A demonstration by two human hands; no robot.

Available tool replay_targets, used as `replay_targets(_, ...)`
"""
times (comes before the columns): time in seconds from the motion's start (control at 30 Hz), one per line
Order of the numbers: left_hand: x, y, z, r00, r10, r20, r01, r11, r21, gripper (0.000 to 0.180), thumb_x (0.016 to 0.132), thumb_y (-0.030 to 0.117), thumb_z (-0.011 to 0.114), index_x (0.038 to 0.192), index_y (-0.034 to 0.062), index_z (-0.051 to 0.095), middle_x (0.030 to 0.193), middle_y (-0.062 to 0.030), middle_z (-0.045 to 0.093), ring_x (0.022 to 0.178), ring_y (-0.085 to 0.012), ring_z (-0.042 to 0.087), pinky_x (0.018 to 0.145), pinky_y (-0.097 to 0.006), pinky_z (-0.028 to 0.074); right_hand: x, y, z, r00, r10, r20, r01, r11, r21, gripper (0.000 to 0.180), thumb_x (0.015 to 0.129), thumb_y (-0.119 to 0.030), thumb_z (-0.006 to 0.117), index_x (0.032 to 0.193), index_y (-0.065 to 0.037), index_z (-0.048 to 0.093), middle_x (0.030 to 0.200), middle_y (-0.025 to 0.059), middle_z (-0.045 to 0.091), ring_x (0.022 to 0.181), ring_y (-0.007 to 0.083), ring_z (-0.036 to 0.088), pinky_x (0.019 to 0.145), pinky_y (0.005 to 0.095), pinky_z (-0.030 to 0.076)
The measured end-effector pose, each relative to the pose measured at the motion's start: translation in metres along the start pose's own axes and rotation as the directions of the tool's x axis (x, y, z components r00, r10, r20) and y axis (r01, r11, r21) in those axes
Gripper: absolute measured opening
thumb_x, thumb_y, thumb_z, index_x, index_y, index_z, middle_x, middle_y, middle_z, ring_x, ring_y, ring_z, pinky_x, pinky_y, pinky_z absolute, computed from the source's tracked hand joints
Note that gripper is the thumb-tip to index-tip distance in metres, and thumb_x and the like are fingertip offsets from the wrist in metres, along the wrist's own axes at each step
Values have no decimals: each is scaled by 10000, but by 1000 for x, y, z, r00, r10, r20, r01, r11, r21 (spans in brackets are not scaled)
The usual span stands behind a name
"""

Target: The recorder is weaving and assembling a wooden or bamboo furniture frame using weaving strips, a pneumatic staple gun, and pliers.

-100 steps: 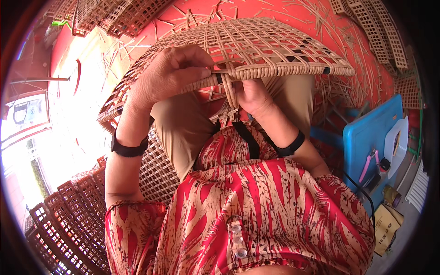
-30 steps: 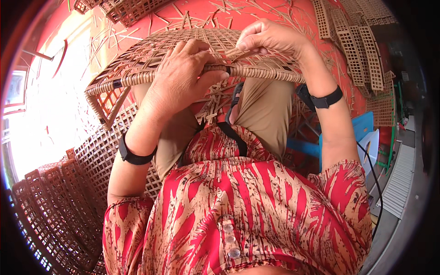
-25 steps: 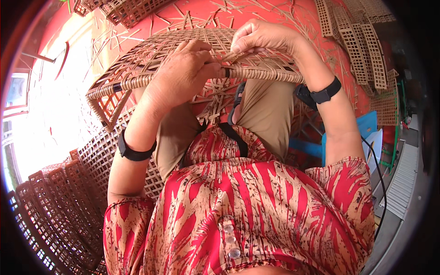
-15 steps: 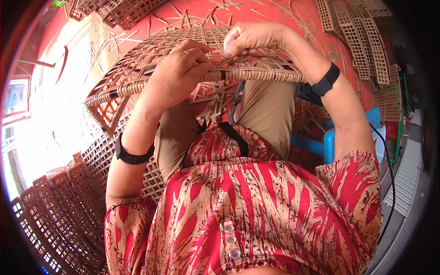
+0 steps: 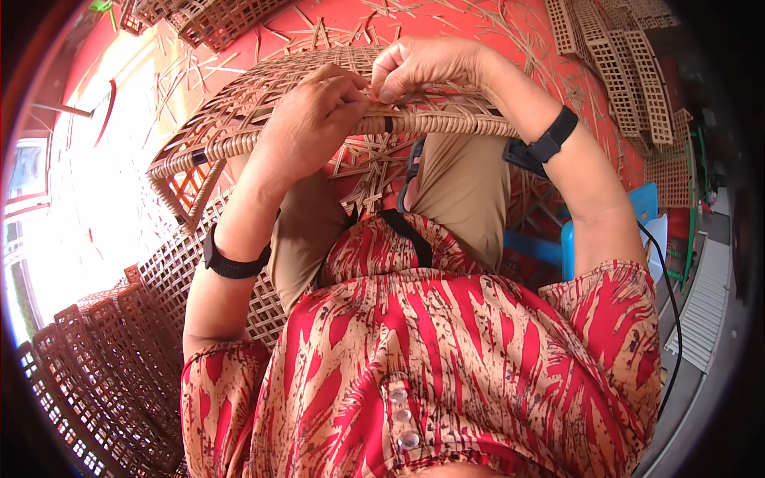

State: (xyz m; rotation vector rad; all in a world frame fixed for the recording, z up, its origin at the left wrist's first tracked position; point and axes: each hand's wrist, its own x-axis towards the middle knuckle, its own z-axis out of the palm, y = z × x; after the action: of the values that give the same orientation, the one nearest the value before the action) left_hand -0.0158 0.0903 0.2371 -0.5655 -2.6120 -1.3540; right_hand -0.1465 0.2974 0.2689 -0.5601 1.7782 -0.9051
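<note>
Across my knees rests a woven wicker panel (image 5: pixel 231 119), an open lattice of tan strips with a thick wrapped rim along its near edge. Over that rim, my left hand (image 5: pixel 323 115) has its fingers curled down at the lattice, closed on something that its own back hides. Just to its right my right hand (image 5: pixel 414 68) pinches a thin cane strip at the weave, thumb and forefinger pressed together. The fingertips of both hands nearly meet. A dark band wraps part of the rim below them.
Loose cut strips (image 5: pixel 370 171) litter the red floor. Stacked lattice panels (image 5: pixel 613 72) stand at the far right, and more brown ones (image 5: pixel 103 374) at the lower left. Beside my right elbow is a blue plastic stool (image 5: pixel 570 243). A black cable (image 5: pixel 677 311) hangs along the right.
My right hand has shifted left toward my left hand, its pinch moving along the weave. The right forearm followed. My left hand has stayed nearly in place.
</note>
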Motion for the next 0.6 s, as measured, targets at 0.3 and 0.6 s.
replay_targets(0.3, 2, -1, -3, 993, -77, 91, 77, 997, 3, 138, 910, 95, 619, 945, -34, 654, 1164, -116, 665, 967, -220, 642, 841, -337, 503, 8, 3, 5, 983, -185, 10, 185, 982, -36, 189, 851, -123, 789, 1008, -20, 765, 909, 29, 752, 854, 114, 702, 773, 266, 563)
replay_targets(0.6, 1, -4, -2, 1000, 7, 8, -6, 1000, -9, 183, 895, 160, 640, 913, -20, 666, 964, -175, 643, 921, -359, 649, 813, -426, 519, 14, -1, 4, 976, -193, 101, 190, 981, 42, 151, 810, -52, 761, 956, -18, 741, 842, 3, 696, 723, 68, 615, 661, 234, 497)
